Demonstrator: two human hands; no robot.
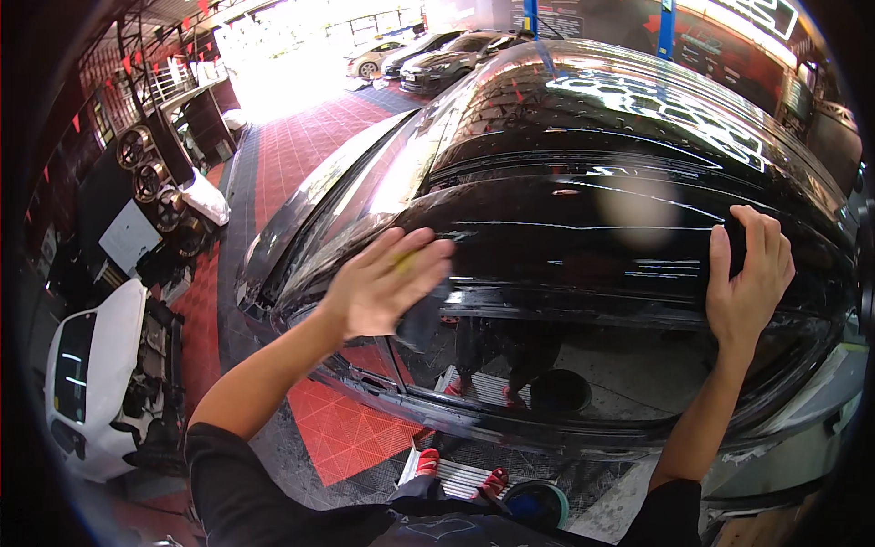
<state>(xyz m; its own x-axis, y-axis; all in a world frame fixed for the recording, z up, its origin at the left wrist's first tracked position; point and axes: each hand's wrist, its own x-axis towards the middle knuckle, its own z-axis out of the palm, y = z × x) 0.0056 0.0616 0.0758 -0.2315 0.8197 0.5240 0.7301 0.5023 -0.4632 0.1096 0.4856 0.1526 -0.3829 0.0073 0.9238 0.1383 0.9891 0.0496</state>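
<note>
A glossy black car fills the middle and right, its roof [510,205] marked with scattered droplets and small specks. My left hand [387,278], slightly blurred, is over the roof's near left edge with its fingers stretched out. A small yellow patch [406,262] shows at its fingers; I cannot tell what it is. Below that hand is a dark grey shape [424,319], perhaps a cloth or a reflection. My right hand [752,278] rests fingertips-first on the roof's right part, fingers spread, holding nothing. A side window [629,365] lies below both hands.
My feet in red sandals [427,462] stand on a ridged metal step [451,476], beside a dark bucket [536,503]. A white car body part [117,356] and several wheels [146,180] are at left. Parked cars [447,62] stand far back.
</note>
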